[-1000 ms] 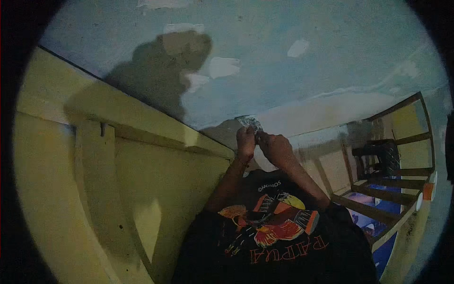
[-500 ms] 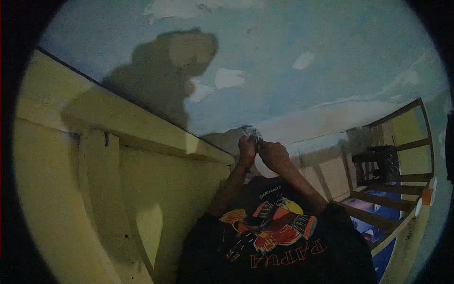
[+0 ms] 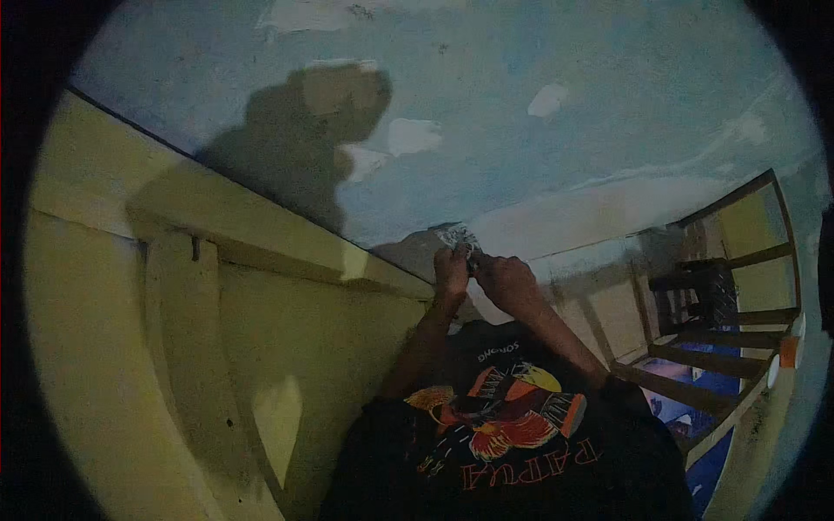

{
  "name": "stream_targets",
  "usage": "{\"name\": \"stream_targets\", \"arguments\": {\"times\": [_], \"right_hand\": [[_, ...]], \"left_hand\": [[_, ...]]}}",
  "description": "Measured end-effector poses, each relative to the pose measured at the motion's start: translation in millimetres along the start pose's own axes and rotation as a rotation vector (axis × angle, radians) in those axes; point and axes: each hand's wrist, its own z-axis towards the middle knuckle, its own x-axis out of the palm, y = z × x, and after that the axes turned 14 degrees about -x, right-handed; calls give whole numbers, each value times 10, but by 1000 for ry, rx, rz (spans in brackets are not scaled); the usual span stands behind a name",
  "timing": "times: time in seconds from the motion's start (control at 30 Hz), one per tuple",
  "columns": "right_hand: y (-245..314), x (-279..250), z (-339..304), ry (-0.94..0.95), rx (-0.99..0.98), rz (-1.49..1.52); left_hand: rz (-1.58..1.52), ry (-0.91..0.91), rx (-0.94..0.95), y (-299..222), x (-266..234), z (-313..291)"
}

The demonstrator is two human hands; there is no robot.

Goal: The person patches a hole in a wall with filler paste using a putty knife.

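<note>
My left hand [image 3: 449,273] and my right hand [image 3: 511,285] are raised close together in front of my chest, both with curled fingers. Between and just above them is a small pale grey, streaked or crumpled thing [image 3: 459,236], too dark and small to name. The left hand's fingers close round its lower part. My right hand's fingers meet it from the right side; what exactly they pinch is hidden. Behind the hands spreads a pale blue surface [image 3: 486,113] with white patches, and my shadow falls across it.
Yellow-painted panelling [image 3: 321,339] with a beam runs along my left, close to my left arm. On the right is a brown ladder-like wooden frame [image 3: 712,369] with blue material beneath it. A dark slatted object [image 3: 708,291] stands behind the frame.
The hands stay together on the pale thing, which shows slightly higher and larger above the fingers. My shadow and the view have shifted a little.
</note>
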Motion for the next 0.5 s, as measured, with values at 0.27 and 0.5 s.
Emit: {"name": "stream_targets", "arguments": {"times": [0.27,0.5], "right_hand": [[-157,186,13,-69,-23,-16],[-293,206,145,115,-29,-153]], "left_hand": [[-224,134,10,-268,77,-239],[-292,180,-72,-135,56,-110]]}}
